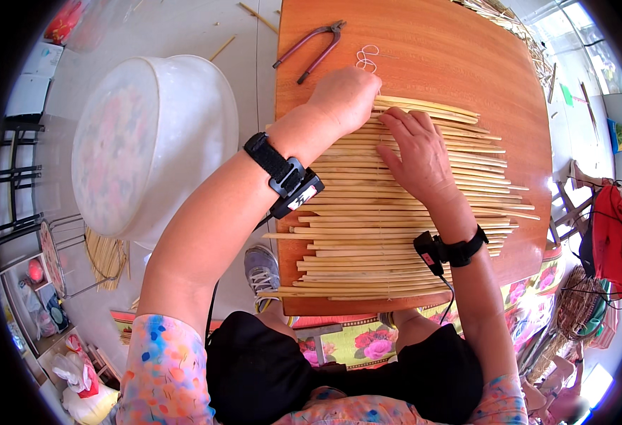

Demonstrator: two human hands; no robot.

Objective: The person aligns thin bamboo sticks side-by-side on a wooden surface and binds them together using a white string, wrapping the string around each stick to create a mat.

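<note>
A mat of thin yellow reed stalks [396,202] lies across the wooden table, the stalks side by side and uneven at their ends. Fine thread lines cross them. At the mat's far edge my left hand [350,99] is closed, its knuckles up; what its fingers hold is hidden. A loose loop of white thread [366,58] lies on the table just beyond that hand. My right hand [421,156] rests on the far stalks, fingers stretched forward and thumb apart. Pliers with dark red handles [314,51] lie beyond my left hand, their handles spread.
The orange-brown table [460,42] reaches away from my lap. A large whitish, round-topped plastic stool [194,134] stands at its left. More stalks [105,258] lie on the floor at left. A red bag [615,237] hangs at right, above a bundle of dry stems [576,304].
</note>
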